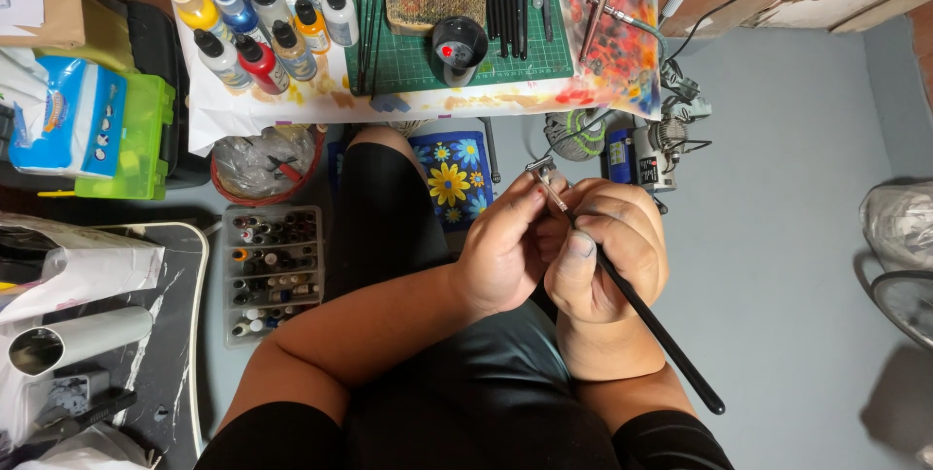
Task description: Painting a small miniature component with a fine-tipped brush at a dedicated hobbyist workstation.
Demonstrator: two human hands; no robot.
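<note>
The left hand [505, 251] sits in the middle of the view, over the person's lap. Its fingers curl in and pinch the thin metal end of a paintbrush [637, 305]. The right hand [607, 256] is just beside it, at 3 o'clock, and touches it. This hand is closed around the black handle, with the thumb laid flat on top.

The paintbrush is long and thin. Its long line runs slanted. The tip [539, 169] points up toward 11 o'clock, at the paint-stained table [622, 3]. The back end of the handle points down toward 5 o'clock and sticks out past the right wrist.

I think some things could go wrong here. The left fingers squeeze right by the tip, so a hard pull could bend the hairs or tug the metal part loose. I cannot tell if the tip is wet; if it is, paint could drip on the dark shorts [466, 402] below. The long handle sticks out far, so a quick turn could flick it out of the grip. It would then fall to the grey floor [777, 237].
</note>
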